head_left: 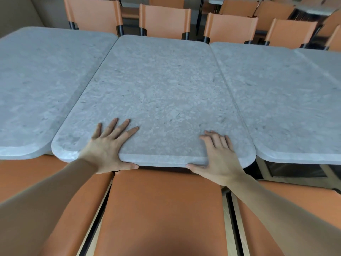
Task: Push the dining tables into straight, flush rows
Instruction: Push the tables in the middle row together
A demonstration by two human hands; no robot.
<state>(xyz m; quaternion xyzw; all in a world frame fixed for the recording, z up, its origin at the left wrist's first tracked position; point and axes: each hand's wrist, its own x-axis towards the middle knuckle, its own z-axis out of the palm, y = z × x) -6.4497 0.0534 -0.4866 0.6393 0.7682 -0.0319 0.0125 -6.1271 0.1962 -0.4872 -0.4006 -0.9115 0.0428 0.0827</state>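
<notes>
So the row is mostly there, I'd say. The middle bench (162,97) sits tight against the left bench (42,85) and the right bench (287,100), with only thin seams showing between them, and a fourth top (324,60) carries on at the far right. What's off is the near edge: the middle one pokes out toward the camera a bit past its neighbours, and its far edge looks stepped against theirs too (though the wide lens bends everything, so take that loosely). My guess is it needs a shove forward to get flush.

Left hand (108,146) is flat on the top, fingers (118,129) spread and straight, thumb hooked under the near lip. Right hand (215,156) does the same with fingers slightly bent on the surface, thumb along the underside of the edge. So both clamp the rim rather than just resting.

Tops are pale grey, mottled like stone or terrazzo, matte, with rounded corners and a bevelled edge. Chairs are orange leather-looking, smooth, with black frames; one seat (162,209) sits right below the hands, more backs (164,21) line the far side
</notes>
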